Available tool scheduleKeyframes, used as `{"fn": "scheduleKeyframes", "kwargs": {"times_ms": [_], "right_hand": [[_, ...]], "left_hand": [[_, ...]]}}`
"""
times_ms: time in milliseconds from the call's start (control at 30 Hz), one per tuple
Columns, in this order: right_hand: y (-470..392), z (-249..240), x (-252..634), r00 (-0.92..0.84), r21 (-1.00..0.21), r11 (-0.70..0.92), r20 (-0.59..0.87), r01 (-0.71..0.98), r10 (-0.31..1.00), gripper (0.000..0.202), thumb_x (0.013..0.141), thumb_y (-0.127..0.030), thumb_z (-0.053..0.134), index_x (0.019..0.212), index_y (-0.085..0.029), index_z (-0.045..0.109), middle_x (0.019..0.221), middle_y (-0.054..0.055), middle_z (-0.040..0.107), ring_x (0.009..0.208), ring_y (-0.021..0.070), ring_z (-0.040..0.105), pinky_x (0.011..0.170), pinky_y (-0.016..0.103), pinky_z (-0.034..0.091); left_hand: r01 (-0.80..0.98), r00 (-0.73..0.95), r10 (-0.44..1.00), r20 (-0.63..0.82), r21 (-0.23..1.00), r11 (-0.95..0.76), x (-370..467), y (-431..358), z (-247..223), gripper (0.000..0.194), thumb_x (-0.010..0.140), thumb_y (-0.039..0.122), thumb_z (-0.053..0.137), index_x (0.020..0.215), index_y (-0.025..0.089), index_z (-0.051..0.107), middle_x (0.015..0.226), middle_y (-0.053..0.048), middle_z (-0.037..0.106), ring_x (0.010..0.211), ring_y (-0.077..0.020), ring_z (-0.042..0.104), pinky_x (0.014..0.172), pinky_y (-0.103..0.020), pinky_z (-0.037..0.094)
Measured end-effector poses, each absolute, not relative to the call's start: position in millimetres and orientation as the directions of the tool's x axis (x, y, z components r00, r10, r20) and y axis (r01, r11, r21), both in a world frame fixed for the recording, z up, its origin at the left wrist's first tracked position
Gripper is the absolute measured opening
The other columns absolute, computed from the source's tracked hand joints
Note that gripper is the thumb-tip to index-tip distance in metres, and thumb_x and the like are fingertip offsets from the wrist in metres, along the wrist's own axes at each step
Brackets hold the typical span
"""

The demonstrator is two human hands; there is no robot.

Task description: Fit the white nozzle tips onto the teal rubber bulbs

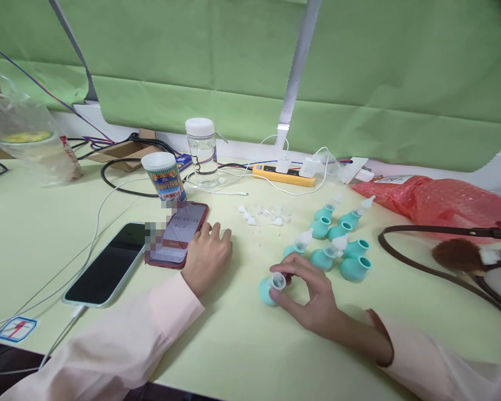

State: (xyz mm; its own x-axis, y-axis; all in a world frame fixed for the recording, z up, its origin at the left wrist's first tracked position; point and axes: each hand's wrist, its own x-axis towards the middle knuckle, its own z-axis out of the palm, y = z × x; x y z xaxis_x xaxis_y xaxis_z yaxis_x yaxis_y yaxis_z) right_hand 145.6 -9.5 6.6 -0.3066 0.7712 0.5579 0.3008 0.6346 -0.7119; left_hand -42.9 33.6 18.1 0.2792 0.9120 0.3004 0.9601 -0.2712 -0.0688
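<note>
A teal bulb [266, 292], fitted with a clear collar at its mouth, sits at the near middle of the counter [234, 351], at the fingertips of the right hand [313, 295]. The thumb lies against the near side of the collar and the fingers curve over its far side, so that this hand is closed lightly around the neck; the collar's open mouth is tilted up and toward the right. The left hand [206, 259] lies to the left of the bulb and apart from it, palm down, with the fingers loosely bent; whether anything is held beneath them cannot be told.

Just beyond the right hand stands a group of eight further teal bulbs [354, 269], four bearing translucent nozzles [340, 243] and four with open mouths. Between this group and the left hand, slightly farther back, are scattered small white and clear parts [254, 214].

The left hand overlaps the right edge of a red-cased phone [187, 223] whose screen shows a timer; contact between the two is unclear. A second phone [108, 267], dark-screened and joined to a white cable, lies farther left. Behind stand a printed cup [167, 175], a white-lidded bottle [203, 153] and a yellow power strip [271, 175]; red bubble wrap [438, 206] lies at the far right.
</note>
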Motion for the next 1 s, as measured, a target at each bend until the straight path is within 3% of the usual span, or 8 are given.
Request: {"fn": "scheduleKeyframes", "kwargs": {"times_ms": [100, 233, 333, 400, 467, 533, 600, 1000], "right_hand": [[-10.7, 4.4, 144.4, -0.353, -0.715, 0.613, 0.507, 0.338, 0.786, 0.027, 0.068, -0.016, 0.058, 0.094, -0.021, 0.053, 0.076, 0.003, 0.053, 0.068, 0.0152, 0.051, 0.06, 0.03, 0.044], [-12.6, 0.7, 143.8, -0.437, -0.725, 0.583, 0.419, 0.366, 0.796, 0.025, 0.073, -0.018, 0.054, 0.097, -0.021, 0.049, 0.087, 0.005, 0.057, 0.08, 0.0179, 0.053, 0.071, 0.031, 0.044], [-13.4, -0.3, 144.2, -0.482, -0.715, 0.578, 0.375, 0.393, 0.792, 0.019, 0.079, -0.019, 0.047, 0.097, -0.02, 0.048, 0.088, 0.006, 0.055, 0.082, 0.0176, 0.052, 0.073, 0.031, 0.043], [-13.6, 0.8, 144.6, -0.493, -0.702, 0.583, 0.367, 0.41, 0.789, 0.015, 0.081, -0.019, 0.044, 0.095, -0.019, 0.047, 0.085, 0.005, 0.052, 0.079, 0.0168, 0.049, 0.071, 0.03, 0.042], [-13.7, 2.9, 145.0, -0.498, -0.692, 0.584, 0.36, 0.424, 0.789, 0.012, 0.081, -0.019, 0.042, 0.093, -0.018, 0.046, 0.08, 0.004, 0.049, 0.073, 0.0156, 0.047, 0.067, 0.029, 0.042], [-14.0, 5.0, 145.1, -0.505, -0.686, 0.586, 0.354, 0.433, 0.787, 0.012, 0.081, -0.02, 0.041, 0.092, -0.019, 0.045, 0.077, 0.003, 0.046, 0.07, 0.0151, 0.046, 0.064, 0.028, 0.041], [-14.6, 6.3, 145.0, -0.509, -0.684, 0.588, 0.353, 0.432, 0.785, 0.01, 0.081, -0.021, 0.041, 0.09, -0.019, 0.045, 0.075, 0.003, 0.045, 0.069, 0.0149, 0.045, 0.063, 0.028, 0.041], [-18.8, 2.3, 147.5, -0.417, -0.839, 0.355, 0.173, 0.411, 0.892, 0.015, 0.083, -0.031, 0.041, 0.087, -0.019, 0.049, 0.062, -0.002, 0.043, 0.054, 0.0102, 0.038, 0.051, 0.021, 0.035]], "left_hand": [[0.962, 0.256, 0.956, 0.14, -0.13, -0.239, -43.1, 33.4, 18.4, 0.028, 0.075, 0.001, 0.035, 0.087, 0.012, 0.058, 0.081, -0.016, 0.06, 0.079, -0.0302, 0.055, 0.053, -0.033, 0.043], [0.971, 0.238, 0.968, 0.083, 0.007, -0.239, -43.8, 32.5, 20.7, 0.035, 0.073, -0.002, 0.035, 0.094, 0.014, 0.058, 0.082, -0.014, 0.061, 0.077, -0.027, 0.057, 0.053, -0.031, 0.043], [0.856, 0.236, 0.953, 0.189, 0.424, -0.296, -43.0, 30.6, 21.6, 0.034, 0.073, 0.004, 0.043, 0.101, 0.017, 0.055, 0.092, -0.01, 0.06, 0.082, -0.0228, 0.057, 0.063, -0.031, 0.046], [0.523, 0.259, 0.954, 0.15, 0.809, -0.268, -41.5, 27.6, 22.6, 0.028, 0.072, 0.01, 0.052, 0.098, 0.017, 0.057, 0.094, -0.008, 0.062, 0.082, -0.02, 0.058, 0.068, -0.031, 0.048], [0.077, 0.329, 0.944, 0.028, 0.995, -0.057, -39.4, 24.2, 23.1, 0.023, 0.069, 0.015, 0.06, 0.092, 0.017, 0.06, 0.092, -0.006, 0.064, 0.083, -0.0188, 0.06, 0.073, -0.031, 0.048], [-0.232, 0.396, 0.916, -0.066, 0.958, 0.17, -37.3, 21.8, 21.7, 0.02, 0.066, 0.017, 0.064, 0.086, 0.017, 0.062, 0.093, -0.005, 0.065, 0.087, -0.0192, 0.06, 0.08, -0.033, 0.046], [-0.373, 0.435, 0.893, -0.119, 0.878, 0.299, -35.5, 21.1, 18.2, 0.017, 0.065, 0.016, 0.066, 0.082, 0.015, 0.063, 0.094, -0.005, 0.065, 0.091, -0.0198, 0.059, 0.084, -0.034, 0.044], [-0.362, 0.369, 0.91, -0.189, 0.873, 0.327, -32.0, 21.8, 15.2, 0.017, 0.058, 0.015, 0.071, 0.072, 0.011, 0.063, 0.08, -0.007, 0.069, 0.074, -0.0175, 0.064, 0.081, -0.036, 0.046]]}}
